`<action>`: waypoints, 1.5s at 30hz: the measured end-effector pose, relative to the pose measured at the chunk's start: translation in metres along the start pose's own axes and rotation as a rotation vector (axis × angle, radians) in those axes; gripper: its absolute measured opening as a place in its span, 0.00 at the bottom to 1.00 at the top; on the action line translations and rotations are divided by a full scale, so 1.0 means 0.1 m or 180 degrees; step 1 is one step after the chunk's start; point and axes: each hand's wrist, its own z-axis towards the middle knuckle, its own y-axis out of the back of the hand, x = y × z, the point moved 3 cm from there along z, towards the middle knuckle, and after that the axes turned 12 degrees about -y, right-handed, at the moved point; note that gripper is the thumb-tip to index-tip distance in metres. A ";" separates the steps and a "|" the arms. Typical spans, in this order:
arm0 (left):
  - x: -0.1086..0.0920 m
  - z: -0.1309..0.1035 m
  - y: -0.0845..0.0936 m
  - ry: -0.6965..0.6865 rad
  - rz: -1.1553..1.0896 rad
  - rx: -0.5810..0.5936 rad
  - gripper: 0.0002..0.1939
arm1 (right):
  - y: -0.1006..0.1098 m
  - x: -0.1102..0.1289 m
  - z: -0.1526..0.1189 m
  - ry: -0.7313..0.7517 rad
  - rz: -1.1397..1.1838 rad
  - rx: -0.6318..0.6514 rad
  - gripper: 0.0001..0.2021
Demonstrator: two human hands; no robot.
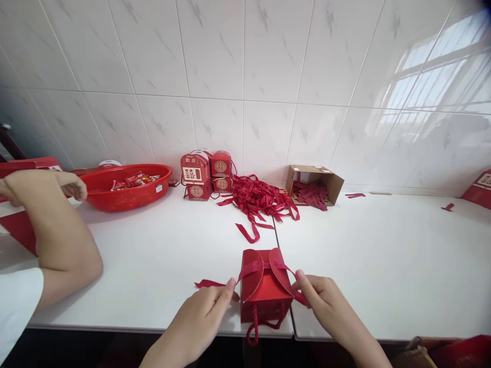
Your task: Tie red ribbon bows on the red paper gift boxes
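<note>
A red gift box (264,306) with a twisted cord handle stands near the table's front edge. Its two rounded lid flaps lean in over the top, and a dark red ribbon (251,269) threads across through them. On the left side of the box, my left hand (209,312) pinches one end of that ribbon, whose tail sticks out past the fingers. My right hand (320,296) grips the other end at the box's right side, with thumb and forefinger pressed together.
Against the tiled wall are stacked red boxes (196,174), a heap of red ribbons (261,197) and an open cardboard box (333,185) of ribbon strips. A red basin (126,199) holds wrapped sweets. At left, a co-worker's arm (65,235) rests on the white table (383,266).
</note>
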 end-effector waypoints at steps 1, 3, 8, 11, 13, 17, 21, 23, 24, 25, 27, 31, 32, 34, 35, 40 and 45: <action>-0.01 -0.01 -0.01 -0.0016 -0.0158 -0.0101 0.23 | -0.02 -0.02 0.01 -0.0088 0.0082 0.0034 0.24; -0.03 0.01 -0.02 0.0038 -0.0708 -0.0382 0.18 | -0.03 -0.07 0.06 -0.0198 0.0550 -0.0151 0.21; -0.05 0.14 -0.10 0.0250 -0.2756 -0.1231 0.24 | -0.08 -0.24 0.29 -0.0677 0.3363 0.0055 0.18; -0.02 0.21 -0.15 0.0502 -0.3994 -0.1591 0.06 | -0.14 -0.26 0.39 -0.1015 0.4682 0.0381 0.15; 0.01 0.25 -0.18 0.0716 -0.4570 -0.1695 0.07 | -0.15 -0.28 0.43 -0.1130 0.5092 0.0184 0.12; 0.09 0.26 -0.22 0.0930 -0.5020 -0.2018 0.07 | -0.17 -0.33 0.41 -0.1141 0.5268 -0.0058 0.10; 0.13 0.22 -0.24 0.1114 -0.5080 -0.2284 0.05 | -0.18 -0.32 0.30 -0.0906 0.5001 0.0436 0.23; 0.13 0.20 -0.25 0.1126 -0.5174 -0.2344 0.06 | -0.18 -0.31 0.24 -0.0766 0.4986 0.0617 0.29; 0.13 0.20 -0.25 0.1120 -0.5230 -0.2364 0.06 | -0.17 -0.31 0.23 -0.0733 0.4977 0.0600 0.30; 0.13 0.19 -0.25 0.1102 -0.5278 -0.2376 0.06 | -0.17 -0.32 0.22 -0.0719 0.4946 0.0515 0.30; 0.12 0.19 -0.25 0.1057 -0.5306 -0.2403 0.07 | -0.16 -0.34 0.22 -0.0702 0.4838 0.0260 0.27; 0.11 0.18 -0.20 0.0979 -0.5301 -0.2556 0.07 | -0.18 -0.36 0.27 -0.0703 0.4798 0.0045 0.23; 0.11 0.18 -0.18 0.0942 -0.5347 -0.2604 0.08 | -0.18 -0.36 0.27 -0.0704 0.4804 0.0045 0.23; 0.10 0.18 -0.14 0.0843 -0.5481 -0.2687 0.09 | -0.18 -0.34 0.26 -0.0651 0.4736 0.0056 0.24; 0.09 0.17 -0.12 0.0802 -0.5542 -0.2721 0.09 | -0.17 -0.33 0.25 -0.0586 0.4652 0.0045 0.25; 0.06 0.15 -0.08 0.0810 -0.5635 -0.2696 0.09 | -0.11 -0.28 0.20 -0.0275 0.4107 -0.0316 0.28; 0.05 0.12 -0.06 0.0699 -0.5366 -0.2687 0.08 | -0.09 -0.31 0.22 -0.0220 0.3710 -0.0763 0.15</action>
